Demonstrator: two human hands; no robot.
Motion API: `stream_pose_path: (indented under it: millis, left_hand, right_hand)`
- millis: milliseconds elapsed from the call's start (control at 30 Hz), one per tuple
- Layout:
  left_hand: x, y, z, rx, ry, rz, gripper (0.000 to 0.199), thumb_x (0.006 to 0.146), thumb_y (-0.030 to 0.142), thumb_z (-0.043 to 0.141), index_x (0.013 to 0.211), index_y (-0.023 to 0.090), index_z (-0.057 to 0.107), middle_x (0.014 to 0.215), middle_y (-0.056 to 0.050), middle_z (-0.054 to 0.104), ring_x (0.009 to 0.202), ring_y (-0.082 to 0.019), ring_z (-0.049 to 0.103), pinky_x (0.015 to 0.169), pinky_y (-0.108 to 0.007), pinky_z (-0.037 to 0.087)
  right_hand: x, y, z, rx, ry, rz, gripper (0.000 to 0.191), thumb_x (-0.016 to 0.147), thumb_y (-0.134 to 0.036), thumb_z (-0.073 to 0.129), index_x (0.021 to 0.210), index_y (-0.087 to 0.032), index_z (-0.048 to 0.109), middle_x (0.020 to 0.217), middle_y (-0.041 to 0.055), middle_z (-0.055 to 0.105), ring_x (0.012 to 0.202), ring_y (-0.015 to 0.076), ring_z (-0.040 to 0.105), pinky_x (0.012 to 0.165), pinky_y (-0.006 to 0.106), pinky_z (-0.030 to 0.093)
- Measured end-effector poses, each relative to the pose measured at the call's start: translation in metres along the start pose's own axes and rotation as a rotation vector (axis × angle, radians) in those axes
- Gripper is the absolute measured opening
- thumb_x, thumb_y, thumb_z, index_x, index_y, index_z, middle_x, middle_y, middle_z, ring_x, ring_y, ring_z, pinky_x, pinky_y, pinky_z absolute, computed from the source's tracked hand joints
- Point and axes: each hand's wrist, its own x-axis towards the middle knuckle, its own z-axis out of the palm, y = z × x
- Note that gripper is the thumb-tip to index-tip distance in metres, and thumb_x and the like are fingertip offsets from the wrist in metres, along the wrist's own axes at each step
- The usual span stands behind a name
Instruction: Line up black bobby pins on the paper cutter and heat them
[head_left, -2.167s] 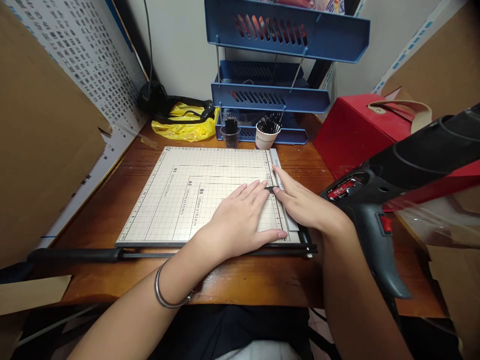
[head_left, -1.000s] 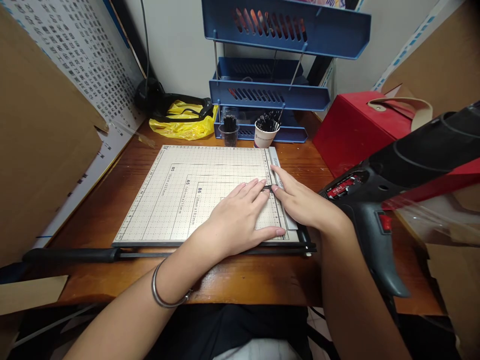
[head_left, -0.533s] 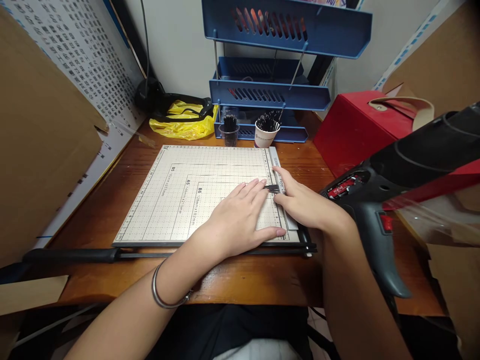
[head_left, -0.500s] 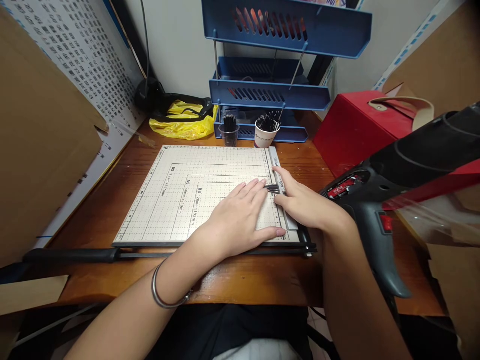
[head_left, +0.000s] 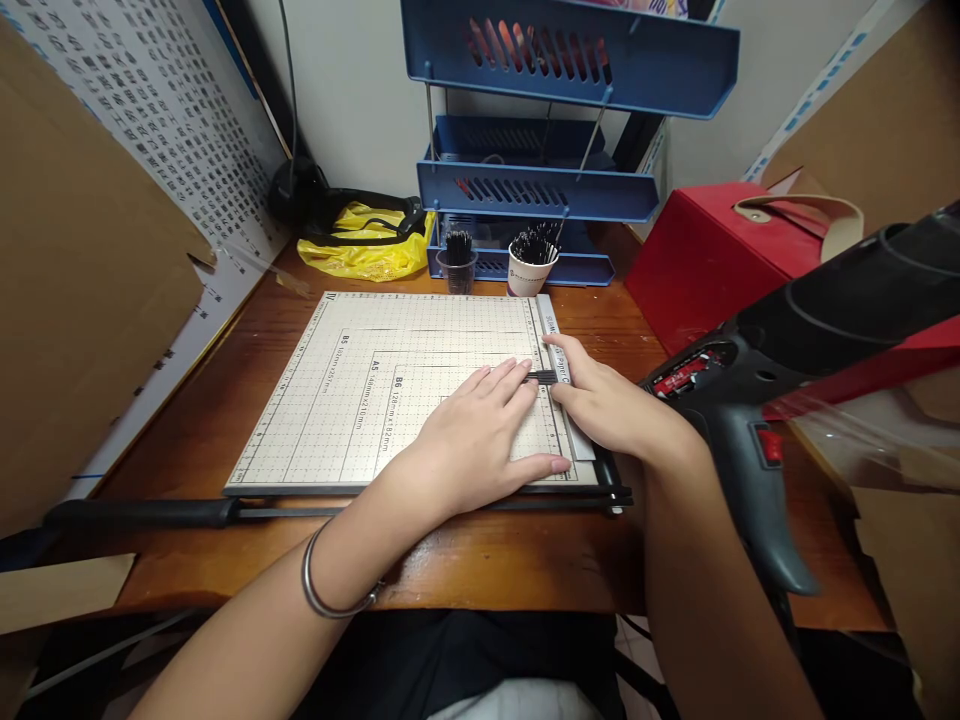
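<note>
My left hand (head_left: 480, 435) lies flat, palm down, on the cream gridded board of a paper cutter (head_left: 300, 420). Its fingertips cover part of a small bundle of thin black sticks (head_left: 543, 377), whose right ends show beside them. My right hand (head_left: 600, 395) rests at the cutter's grey ruler strip (head_left: 581, 440), thumb and index finger apart on either side of the bundle's ends. Its other fingers are hidden. Along the front edge runs the lowered blade arm with its black handle (head_left: 142, 513).
Behind the board stand a clear cup (head_left: 457, 278) and a paper cup (head_left: 531, 278), both holding black sticks. Further back are a blue tray rack (head_left: 536, 190) and a yellow bag (head_left: 360, 262). A red box (head_left: 705, 260) and a grey-black power tool (head_left: 750, 430) sit at right.
Little differs. My right thumb has shifted slightly at the stick ends, while my left hand stays flat in place. The camera view has moved a touch.
</note>
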Motion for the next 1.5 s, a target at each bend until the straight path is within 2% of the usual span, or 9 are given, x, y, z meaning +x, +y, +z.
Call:
stream_pose_path:
  millis: [167,400,567,767,833,1067,1267,1500]
  left_hand:
    - [0.000,0.000,-0.001,0.001,-0.003,0.005,0.097,0.095,0.082,0.037,0.155,0.006,0.044,0.171,-0.020,0.027,0.161,-0.033,0.021,0.132,-0.048,0.017]
    - [0.000,0.000,0.001,-0.001,0.014,-0.003,0.096,0.095,0.079,0.045,0.155,0.004,0.042,0.171,-0.020,0.028,0.162,-0.032,0.021,0.133,-0.047,0.016]
    - [0.000,0.000,0.003,-0.024,0.024,-0.008,0.101,0.094,0.079,0.048,0.160,0.003,0.033,0.171,-0.021,0.028,0.162,-0.031,0.021,0.133,-0.046,0.016]
    - [0.000,0.000,0.004,-0.030,0.021,-0.009,0.101,0.095,0.077,0.048,0.162,0.002,0.028,0.170,-0.022,0.029,0.161,-0.032,0.022,0.132,-0.047,0.016]
    - [0.000,0.000,0.003,-0.028,0.012,-0.017,0.101,0.095,0.076,0.050,0.161,0.001,0.029,0.170,-0.022,0.029,0.161,-0.031,0.022,0.133,-0.046,0.016]
    - [0.001,0.001,0.002,-0.017,0.019,-0.019,0.102,0.095,0.076,0.050,0.160,0.001,0.031,0.169,-0.022,0.031,0.161,-0.031,0.024,0.133,-0.045,0.017]
    - [0.000,0.000,0.004,-0.016,0.041,-0.005,0.099,0.094,0.079,0.047,0.157,0.002,0.037,0.169,-0.022,0.031,0.161,-0.032,0.023,0.133,-0.046,0.017]
    - [0.001,0.002,0.002,0.008,0.013,-0.017,0.104,0.094,0.078,0.049,0.159,-0.002,0.032,0.170,-0.024,0.028,0.161,-0.032,0.022,0.133,-0.045,0.016]
  right_hand:
    - [0.001,0.001,0.000,-0.005,-0.014,0.005,0.067,0.095,-0.028,0.042,0.160,-0.019,0.031,0.168,0.0128,0.037,0.150,0.0338,0.045,0.121,0.052,0.040]
    - [0.001,0.000,-0.001,0.001,-0.021,0.025,0.064,0.097,-0.029,0.038,0.160,-0.019,0.033,0.167,0.0131,0.040,0.148,0.0320,0.047,0.121,0.051,0.040]
    - [0.000,-0.002,-0.001,0.006,-0.020,0.019,0.063,0.097,-0.028,0.038,0.159,-0.018,0.033,0.167,0.0143,0.040,0.148,0.0333,0.048,0.120,0.053,0.040]
    - [0.003,-0.011,0.005,0.020,0.102,0.094,0.062,0.102,-0.047,0.038,0.157,-0.019,0.036,0.160,0.0191,0.049,0.143,0.0402,0.051,0.115,0.063,0.041]
    - [0.004,-0.013,0.008,0.006,0.136,0.106,0.063,0.101,-0.049,0.042,0.157,-0.019,0.036,0.159,0.0203,0.049,0.142,0.0418,0.052,0.113,0.065,0.042]
    - [0.004,-0.016,0.010,-0.013,0.154,0.109,0.059,0.101,-0.044,0.045,0.154,-0.019,0.039,0.154,0.0217,0.054,0.135,0.0437,0.057,0.107,0.065,0.046]
    - [0.005,-0.008,0.005,0.058,0.159,0.088,0.052,0.103,-0.040,0.034,0.151,-0.022,0.039,0.148,0.0190,0.061,0.132,0.0408,0.061,0.108,0.064,0.046]
    - [0.007,0.000,0.004,0.064,0.173,0.044,0.051,0.102,-0.035,0.034,0.150,-0.019,0.041,0.151,0.0184,0.058,0.135,0.0390,0.058,0.111,0.060,0.044]
